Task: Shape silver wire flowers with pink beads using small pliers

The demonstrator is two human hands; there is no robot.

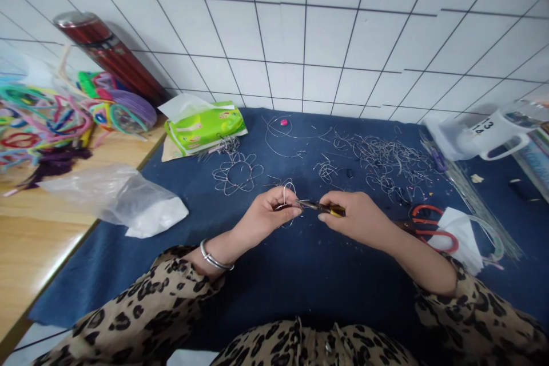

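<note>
My left hand (274, 209) pinches a thin silver wire (289, 184) bent into loops, above the dark blue cloth (317, 286). In my right hand (354, 216) is a pair of pliers (315, 206), its fingers closed round the handles. The tips of the pliers point left and meet the wire beside my left fingertips. A flower-shaped wire piece (238, 174) with looped petals lies on the cloth, up and to the left of my hands. Beyond my right hand is a small tangle of wire (326, 171).
Wire scraps (386, 157) spread at the back right, near orange-handled scissors (435, 229), straight wires (480, 206) and a white mug (489, 134). Left are a tissue pack (206, 128), plastic bag (120, 197), red flask (111, 54) and coloured pipe cleaners (43, 120).
</note>
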